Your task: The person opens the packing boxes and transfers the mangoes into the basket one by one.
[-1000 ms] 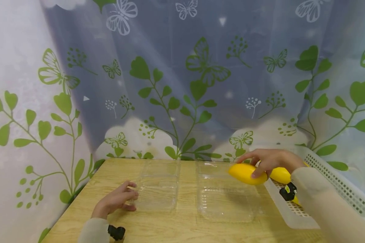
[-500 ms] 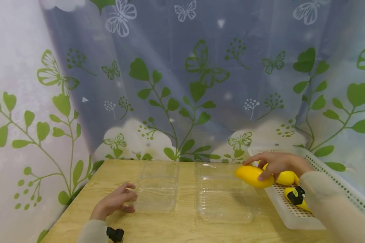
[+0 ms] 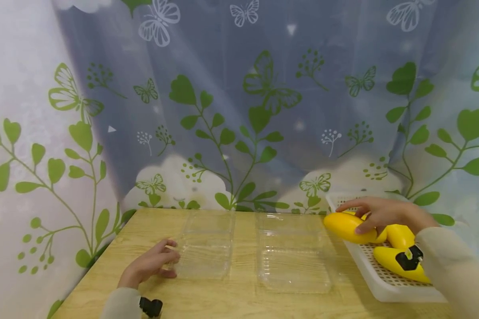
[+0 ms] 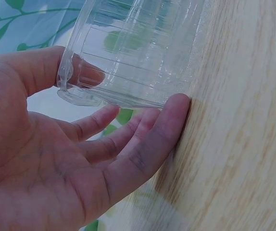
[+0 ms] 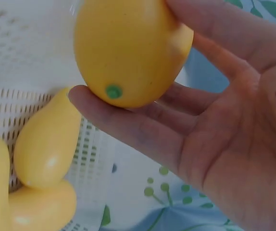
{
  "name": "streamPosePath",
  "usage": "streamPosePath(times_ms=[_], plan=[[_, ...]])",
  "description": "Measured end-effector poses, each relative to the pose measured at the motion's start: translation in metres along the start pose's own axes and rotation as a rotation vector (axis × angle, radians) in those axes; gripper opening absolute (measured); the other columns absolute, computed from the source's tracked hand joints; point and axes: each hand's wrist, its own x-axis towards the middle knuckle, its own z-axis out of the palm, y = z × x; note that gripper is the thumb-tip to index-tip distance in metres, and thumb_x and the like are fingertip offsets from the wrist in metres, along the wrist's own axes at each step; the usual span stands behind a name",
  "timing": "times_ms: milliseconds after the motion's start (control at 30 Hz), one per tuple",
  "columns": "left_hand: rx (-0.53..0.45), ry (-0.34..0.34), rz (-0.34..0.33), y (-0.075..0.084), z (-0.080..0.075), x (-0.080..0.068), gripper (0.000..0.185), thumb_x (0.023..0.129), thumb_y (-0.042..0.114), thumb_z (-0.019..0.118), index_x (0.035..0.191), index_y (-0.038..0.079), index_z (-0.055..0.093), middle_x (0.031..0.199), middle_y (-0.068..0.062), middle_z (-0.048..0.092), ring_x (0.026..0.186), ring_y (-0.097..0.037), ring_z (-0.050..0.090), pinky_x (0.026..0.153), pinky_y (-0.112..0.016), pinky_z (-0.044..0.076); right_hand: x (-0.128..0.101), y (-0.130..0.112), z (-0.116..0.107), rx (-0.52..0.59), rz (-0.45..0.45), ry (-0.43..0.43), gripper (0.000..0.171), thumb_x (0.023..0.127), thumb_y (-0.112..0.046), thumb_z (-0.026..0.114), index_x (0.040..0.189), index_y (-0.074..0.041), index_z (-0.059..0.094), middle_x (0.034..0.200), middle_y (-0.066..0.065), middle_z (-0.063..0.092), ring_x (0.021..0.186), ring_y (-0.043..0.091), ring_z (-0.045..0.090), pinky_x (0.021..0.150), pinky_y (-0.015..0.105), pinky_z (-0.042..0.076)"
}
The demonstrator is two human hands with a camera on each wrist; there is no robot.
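Note:
My right hand holds a yellow mango over the left rim of the white basket. In the right wrist view the mango's green stem end shows between the thumb and fingers. At the left, my left hand holds the near-left edge of a clear plastic container. In the left wrist view one digit reaches past the container's rim and shows through the wall, while the other fingers curve along its outside, one close to the table.
A second clear plastic container stands open in the middle. Several yellow fruits lie in the basket, among them a long one and a pear-shaped one. A patterned curtain hangs behind the wooden table.
My right hand has moved right with the mango, from beside the middle container to the basket's edge, uncovering more yellow fruits. The left hand stays in place.

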Motion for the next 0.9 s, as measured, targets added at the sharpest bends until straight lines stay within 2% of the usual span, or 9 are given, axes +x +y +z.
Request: streamPosePath(times_ms=[100,267,367,500,733,900], plan=[[0.003,0.005,-0.007,0.001,0.0,-0.001,0.061,0.103,0.017,0.058,0.148,-0.007,0.024,0.135,-0.03,0.047,0.117,-0.027,0.057,0.085,-0.044,0.065,-0.006,0.007,-0.004,0.026,0.024,0.003,0.077,0.095,-0.016,0.072,0.159,-0.003,0.031,0.148,0.042,0.041,0.123,0.036,0.061,0.076,0.044,0.066],[0.008,0.013,-0.011,0.001,0.001,-0.002,0.063,0.102,0.017,0.059,0.149,-0.007,0.024,0.134,-0.03,0.047,0.117,-0.027,0.058,0.085,-0.044,0.065,-0.014,0.017,-0.006,0.055,0.063,0.007,0.08,0.096,-0.018,0.072,0.161,-0.003,0.027,0.151,0.051,0.027,0.114,0.032,0.066,0.072,0.045,0.066],[0.008,0.014,-0.015,0.001,0.002,-0.002,0.063,0.102,0.016,0.059,0.149,-0.007,0.024,0.133,-0.029,0.048,0.116,-0.027,0.058,0.085,-0.043,0.065,-0.018,0.021,-0.007,0.05,0.065,0.0,0.081,0.097,-0.02,0.071,0.161,-0.002,0.025,0.151,0.052,0.023,0.12,0.042,0.063,0.073,0.046,0.066],[0.008,0.012,-0.011,0.002,0.002,-0.001,0.062,0.101,0.017,0.059,0.148,-0.006,0.025,0.132,-0.027,0.047,0.116,-0.028,0.057,0.085,-0.043,0.065,-0.022,0.023,-0.009,0.032,0.087,0.007,0.083,0.097,-0.021,0.071,0.162,-0.002,0.021,0.15,0.052,0.025,0.126,0.047,0.058,0.079,0.049,0.066],[0.013,0.011,-0.005,0.003,0.002,0.0,0.061,0.101,0.016,0.059,0.147,-0.006,0.026,0.134,-0.029,0.047,0.119,-0.03,0.056,0.084,-0.043,0.066,-0.027,0.026,-0.012,0.04,0.137,0.022,0.083,0.097,-0.018,0.071,0.162,-0.003,0.021,0.144,0.048,0.038,0.109,0.03,0.067,0.079,0.052,0.066],[0.007,0.009,-0.008,0.003,0.001,-0.002,0.061,0.101,0.017,0.058,0.147,-0.006,0.025,0.134,-0.028,0.047,0.118,-0.03,0.056,0.084,-0.043,0.065,-0.03,0.028,-0.012,0.016,0.15,0.026,0.082,0.097,-0.019,0.07,0.162,-0.003,0.023,0.144,0.045,0.04,0.099,0.027,0.068,0.075,0.048,0.066]])
